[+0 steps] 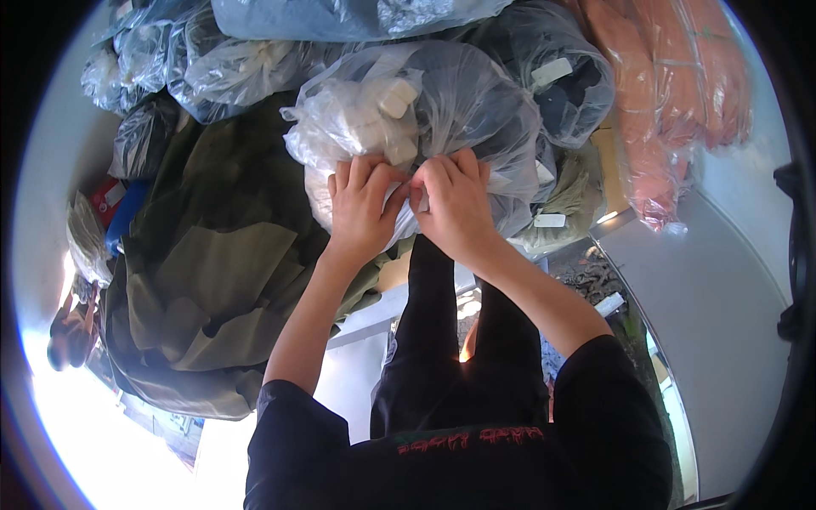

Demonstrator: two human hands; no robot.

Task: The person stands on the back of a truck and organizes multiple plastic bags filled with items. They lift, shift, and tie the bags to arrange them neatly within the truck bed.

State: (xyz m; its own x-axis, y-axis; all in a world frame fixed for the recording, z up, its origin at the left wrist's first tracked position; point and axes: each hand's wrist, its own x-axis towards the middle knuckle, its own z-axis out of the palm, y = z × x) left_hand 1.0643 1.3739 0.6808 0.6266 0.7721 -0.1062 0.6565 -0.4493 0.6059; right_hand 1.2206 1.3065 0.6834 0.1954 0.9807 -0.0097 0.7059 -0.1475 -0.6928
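In front of me sits a large clear plastic bag (pixel 476 93) with pale, whitish pieces (pixel 361 119) showing inside its left part. Both my hands are at the near side of this bag, close together, fingertips almost meeting. My left hand (pixel 364 200) pinches the plastic between thumb and fingers. My right hand (pixel 450 200) is likewise closed in a pinch on the plastic beside it. The bit of film between the fingertips is mostly hidden by my fingers.
Dark olive fabric (pixel 195 280) is heaped at the left. Clear bags (pixel 246 68) lie at the back left, and a bag with dark contents (pixel 569 76) at the back right. Orange-pink wrapped bundles (pixel 671 85) stand far right, above a grey metal panel (pixel 697 297).
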